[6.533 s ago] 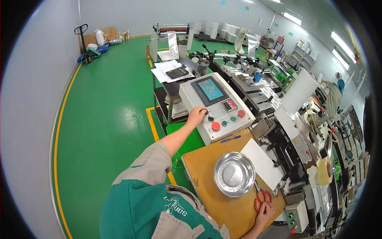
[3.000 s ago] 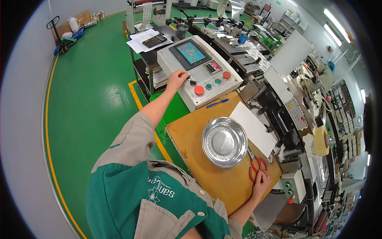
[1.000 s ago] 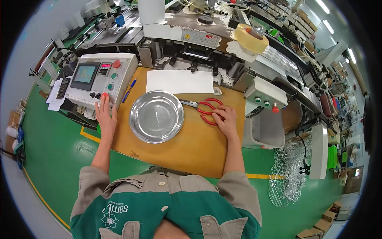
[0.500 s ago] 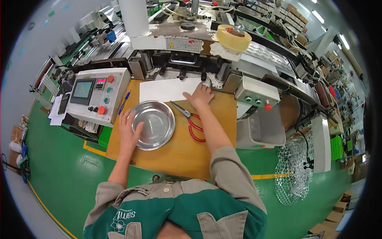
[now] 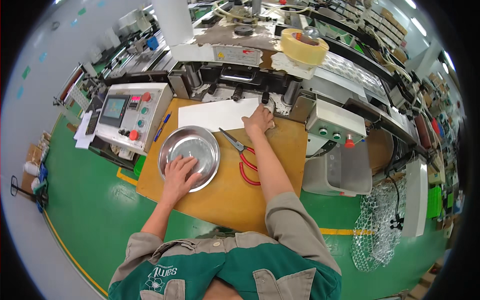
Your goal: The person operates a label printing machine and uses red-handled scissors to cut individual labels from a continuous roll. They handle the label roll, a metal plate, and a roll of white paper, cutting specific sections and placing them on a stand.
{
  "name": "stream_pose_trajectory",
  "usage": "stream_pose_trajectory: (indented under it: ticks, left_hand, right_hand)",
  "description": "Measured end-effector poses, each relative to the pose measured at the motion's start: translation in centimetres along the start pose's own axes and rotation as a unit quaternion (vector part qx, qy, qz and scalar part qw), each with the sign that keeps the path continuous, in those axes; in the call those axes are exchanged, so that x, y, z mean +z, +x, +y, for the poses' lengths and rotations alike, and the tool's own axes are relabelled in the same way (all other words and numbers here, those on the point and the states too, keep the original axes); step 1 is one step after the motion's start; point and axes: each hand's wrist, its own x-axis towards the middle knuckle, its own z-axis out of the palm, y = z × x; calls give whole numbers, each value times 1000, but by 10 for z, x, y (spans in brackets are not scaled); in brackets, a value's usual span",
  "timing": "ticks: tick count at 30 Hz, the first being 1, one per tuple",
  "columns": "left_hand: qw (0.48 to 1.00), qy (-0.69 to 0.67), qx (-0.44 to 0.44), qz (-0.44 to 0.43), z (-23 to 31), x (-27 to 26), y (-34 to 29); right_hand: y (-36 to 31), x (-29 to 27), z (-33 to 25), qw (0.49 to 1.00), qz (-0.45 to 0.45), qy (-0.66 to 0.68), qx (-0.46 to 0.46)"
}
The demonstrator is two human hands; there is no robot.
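A shallow round metal dish lies on the brown work board. My left hand reaches over its near left rim, fingers apart, with the fingertips over the dish's inside; whether they touch the bottom is unclear. At the right end of a white sheet, my right hand bends its fingers over a small greyish thing that is mostly hidden. The thumb sticks out towards the sheet. Between dish and right forearm lie red-handled scissors, blades pointing up and left.
A blue pen lies along the board's left edge beside a control box with a screen. The press stands behind, a tape roll on top. To the right are a button box and a grey bin.
My left hand has gone from the dish's left rim to over its inside, at the near left. My right hand's fingers are more bent, around the greyish thing. The view has shifted slightly.
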Motion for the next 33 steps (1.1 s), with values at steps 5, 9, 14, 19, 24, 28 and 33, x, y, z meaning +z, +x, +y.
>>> stream_pose_trajectory:
  ticks: [5,9,14,19,24,28,33]
  left_hand:
    - [999,14,-36,-24,-8,-12,-5]
    - [999,26,-29,-5,-10,-8,-4]
    - [1000,-21,-13,-2,-9,-6,-1]
    - [1000,0,-10,28,-14,-9,-10]
    - [999,-11,-12,32,-9,-5,-5]
    - [999,-17,-13,42,-8,-12,-8]
    - [998,-60,-8,19,-21,-4,-3]
  right_hand:
    - [0,22,-7,999,-11,42,14]
    - [-7,19,-23,1000,-19,15,13]
    - [16,24,-20,997,18,39,56]
    - [1,18,-7,982,-22,176,61]
    - [2,6,42,883,-46,456,-103]
    - [-27,-48,46,792,-49,544,-272]
    - [-79,-100,79,912,63,311,-261]
